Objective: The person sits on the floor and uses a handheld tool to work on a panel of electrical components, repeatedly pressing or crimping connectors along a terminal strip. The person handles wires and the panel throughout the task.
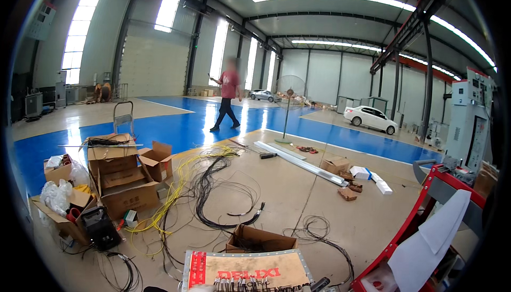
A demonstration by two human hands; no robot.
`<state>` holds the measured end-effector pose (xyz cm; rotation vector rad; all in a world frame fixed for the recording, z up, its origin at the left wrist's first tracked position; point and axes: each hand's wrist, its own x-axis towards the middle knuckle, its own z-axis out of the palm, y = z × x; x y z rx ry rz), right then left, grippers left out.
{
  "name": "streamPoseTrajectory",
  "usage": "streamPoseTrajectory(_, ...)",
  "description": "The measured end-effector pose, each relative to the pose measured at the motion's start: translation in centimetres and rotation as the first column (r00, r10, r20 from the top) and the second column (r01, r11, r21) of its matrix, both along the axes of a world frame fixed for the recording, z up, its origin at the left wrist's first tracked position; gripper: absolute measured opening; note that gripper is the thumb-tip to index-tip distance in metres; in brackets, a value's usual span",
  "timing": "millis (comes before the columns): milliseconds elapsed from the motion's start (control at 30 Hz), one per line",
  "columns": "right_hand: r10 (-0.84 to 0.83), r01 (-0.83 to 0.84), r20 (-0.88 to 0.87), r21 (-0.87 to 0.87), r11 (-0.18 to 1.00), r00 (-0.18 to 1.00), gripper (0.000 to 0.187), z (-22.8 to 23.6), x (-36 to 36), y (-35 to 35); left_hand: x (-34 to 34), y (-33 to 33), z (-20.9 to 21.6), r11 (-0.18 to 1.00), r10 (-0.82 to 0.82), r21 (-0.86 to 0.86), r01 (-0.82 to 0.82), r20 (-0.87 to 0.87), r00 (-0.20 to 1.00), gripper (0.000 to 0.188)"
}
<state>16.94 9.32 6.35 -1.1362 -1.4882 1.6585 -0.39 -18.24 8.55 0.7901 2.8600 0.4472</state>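
Wires (244, 283), dark with pale tips, are seen bunched at the very bottom of the view, laid across a cardboard panel (250, 261) with red print and a studded pale rim. And the hands? Both are cut off by the lower edge, so whether the fingers are spread, pinched or closed on anything cannot be told. Just right of the wires a dark rounded object (320, 284) is glimpsed, its kind hidden. Right behind the panel, an open carton (261, 234) is set down, dark strands inside. Out across the beige floor (287, 185), yellow wire (151, 224) is strewn in loops, and a black cable bundle (199, 196) is curled alongside! Over on the left, a black case (101, 228) is placed near a large open carton (129, 199). To the right, a red-framed cart (396, 234) is draped with white paper (431, 241). Further off, a standing fan (290, 91) is spotted, a person in a red shirt (230, 84) is caught mid-stride, and a white car (367, 117) is parked.
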Motion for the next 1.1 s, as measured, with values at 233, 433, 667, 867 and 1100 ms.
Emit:
streamPoseTrajectory(233, 0.027, -0.024, -0.119, 0.026, 0.999, 0.992, 0.074, -2.4, -0.3, 0.8, 4.3, -6.1, -2.7, 0.978, 0.167, 0.121, -0.171, 0.045, 0.985, 0.062)
streamPoseTrajectory(433, 0.036, -0.034, -0.127, 0.014, 0.999, 0.991, 0.07, -1.8, -0.2, 0.5, 5.0, -5.7, -2.7, 0.963, 0.154, 0.199, -0.179, 0.132, 0.979, 0.068)
streamPoseTrajectory(667, -0.073, 0.064, 0.044, 0.178, 0.982, 0.996, 0.075, 0.6, -1.1, -1.2, 5.7, -6.6, -2.7, 0.995, -0.018, 0.103, 0.009, 0.091, 0.996, 0.112)
streamPoseTrajectory(867, -0.03, 0.045, -0.136, 0.109, 0.993, 0.99, 0.07, -0.5, -1.9, -0.3, 4.5, -4.0, -5.5, 0.925, 0.279, 0.284, -0.253, -0.055, 0.959, 0.068)
streamPoseTrajectory(1100, -0.029, 0.05, -0.214, 0.096, 0.994, 0.976, 0.061, -6.2, -2.6, 3.0, 2.5, -2.4, -5.1, 0.947, 0.289, 0.199, -0.252, -0.189, 0.938, 0.061)
